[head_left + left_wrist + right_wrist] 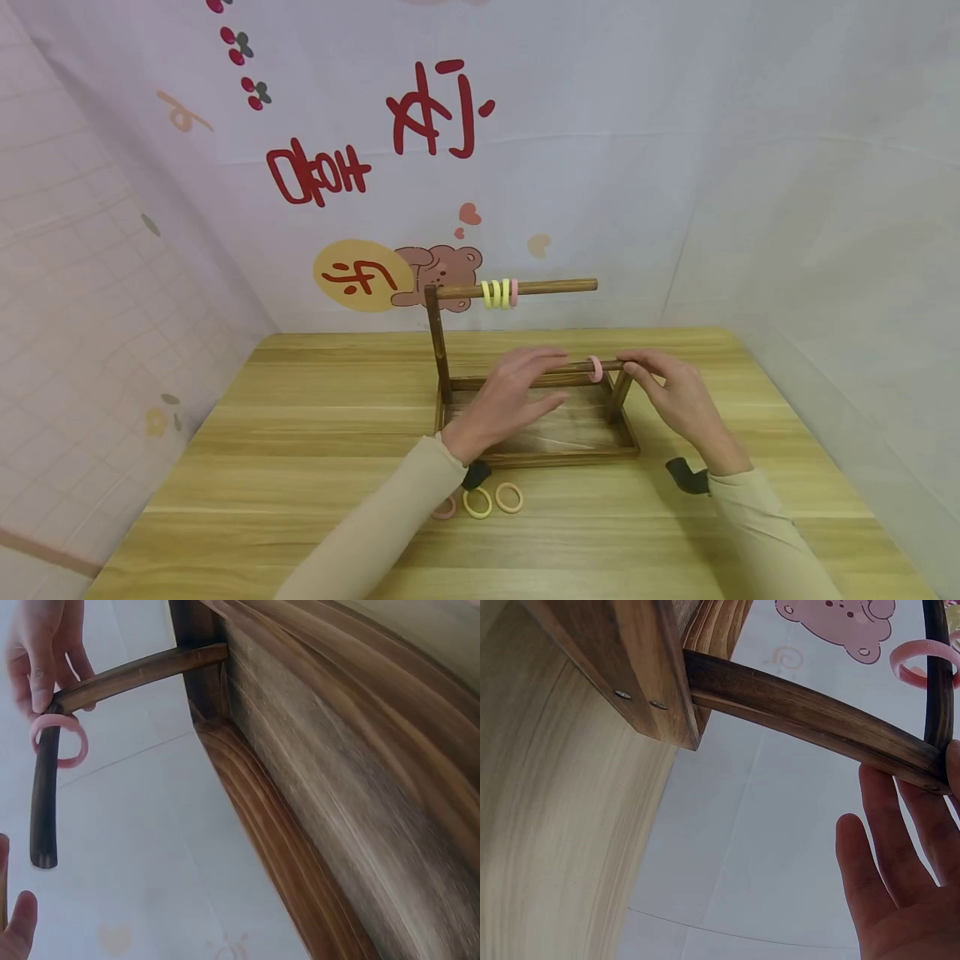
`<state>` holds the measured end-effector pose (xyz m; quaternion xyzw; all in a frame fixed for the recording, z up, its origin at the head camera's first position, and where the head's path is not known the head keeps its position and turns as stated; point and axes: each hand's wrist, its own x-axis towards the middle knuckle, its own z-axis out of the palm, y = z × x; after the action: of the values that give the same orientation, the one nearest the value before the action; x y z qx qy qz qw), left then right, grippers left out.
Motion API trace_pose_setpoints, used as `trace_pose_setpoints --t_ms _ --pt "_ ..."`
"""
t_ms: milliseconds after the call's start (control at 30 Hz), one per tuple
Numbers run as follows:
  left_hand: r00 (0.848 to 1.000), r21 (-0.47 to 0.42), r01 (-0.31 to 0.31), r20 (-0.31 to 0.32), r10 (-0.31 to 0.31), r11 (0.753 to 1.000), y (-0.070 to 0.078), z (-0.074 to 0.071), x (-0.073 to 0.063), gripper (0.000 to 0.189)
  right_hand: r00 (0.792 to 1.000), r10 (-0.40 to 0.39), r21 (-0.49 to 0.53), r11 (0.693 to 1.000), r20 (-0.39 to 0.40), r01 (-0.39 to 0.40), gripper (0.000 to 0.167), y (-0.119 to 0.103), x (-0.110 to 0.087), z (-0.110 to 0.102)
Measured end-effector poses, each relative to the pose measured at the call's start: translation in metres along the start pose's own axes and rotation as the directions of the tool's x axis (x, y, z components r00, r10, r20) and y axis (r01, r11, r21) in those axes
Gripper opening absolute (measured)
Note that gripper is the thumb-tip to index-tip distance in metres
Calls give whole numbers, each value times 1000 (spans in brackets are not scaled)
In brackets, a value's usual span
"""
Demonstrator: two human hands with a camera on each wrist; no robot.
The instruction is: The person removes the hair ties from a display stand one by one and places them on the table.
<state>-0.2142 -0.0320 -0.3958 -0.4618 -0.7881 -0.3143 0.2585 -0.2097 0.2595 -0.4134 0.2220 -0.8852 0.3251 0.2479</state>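
A wooden stand [441, 350] has a tray base and two bars, each fixed to a post at one end. My right hand [678, 400] pinches the top of the right post [619, 393], where the lower bar [573, 367] joins it. On that bar, close to the right hand, hangs a pink ring [82, 742]. My left hand [506, 400] is by the bar's left end, fingers and thumb spread apart and holding nothing. Three yellow rings [496, 293] and a pink ring [514, 292] hang on the upper bar [558, 287].
In front of the stand, a pink ring [444, 517], a yellow ring [489, 502] and an orange ring [521, 498] lie on the wooden table [315, 417]; the left sleeve partly covers the pink one. A printed white cloth [600, 167] hangs behind.
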Motion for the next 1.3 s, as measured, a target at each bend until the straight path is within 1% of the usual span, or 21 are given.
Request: trace_pose_setpoints --t_ms 100,267,367,533,567,767,1033,1300 --pt "1000 1 -3 -2 3 1000 1 7 7 48 1000 -4 12 1000 -1 4 19 -1 0 0" --pt "1000 45 -1 -9 1 999 3 18 18 49 1000 -8 23 1000 6 7 20 -1 0 -1" --pt "1000 53 16 -9 -16 998 2 24 21 50 1000 -8 17 1000 7 8 20 -2 0 0" --pt "998 64 57 11 -58 996 -3 31 24 52 1000 -19 8 1000 0 19 21 -1 0 0" --pt "998 80 60 18 -62 995 -4 32 25 52 1000 -22 9 1000 -2 22 21 -1 0 0" --pt "997 153 63 35 -69 986 -9 37 29 52 1000 -28 18 999 -5 28 22 0 0 1" --pt "995 234 67 52 -81 970 -11 45 33 51 1000 -26 16 1000 -2 26 21 1 0 1" --pt "997 235 64 32 -74 970 -12 49 34 46 1000 -5 21 1000 6 5 21 1 0 1"
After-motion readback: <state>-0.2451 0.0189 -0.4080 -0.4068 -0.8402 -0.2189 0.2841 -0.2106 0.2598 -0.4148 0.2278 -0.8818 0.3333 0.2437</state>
